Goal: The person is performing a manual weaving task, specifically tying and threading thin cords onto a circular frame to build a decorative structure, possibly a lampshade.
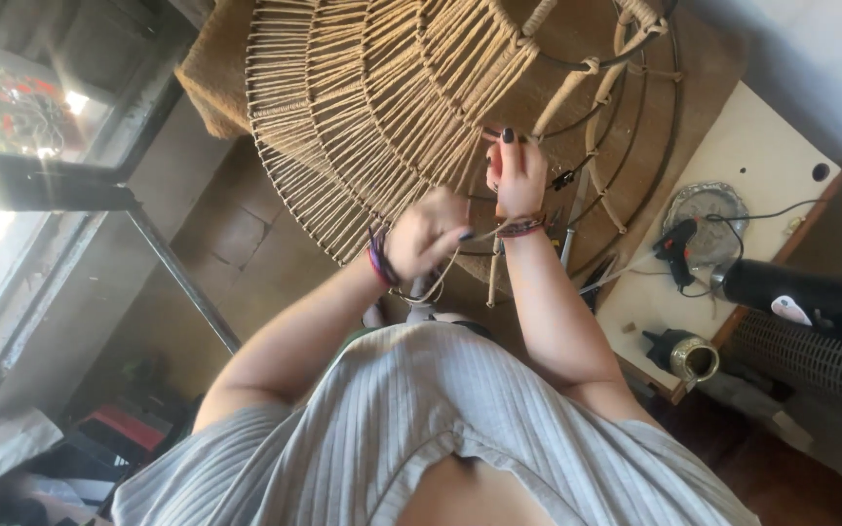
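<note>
A large round wire frame (499,117) fills the upper middle of the picture, tilted, its left half wrapped in tan jute cord (363,107), its right half bare dark rings. A loose cord end (445,278) hangs below the centre.

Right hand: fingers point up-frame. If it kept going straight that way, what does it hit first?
The right hand already has its fingertips at the wrapped jute cord on the round wire frame. Going straight on, it would most likely meet those cord strands and wire spokes at once; depth is unclear from this single view.
</note>
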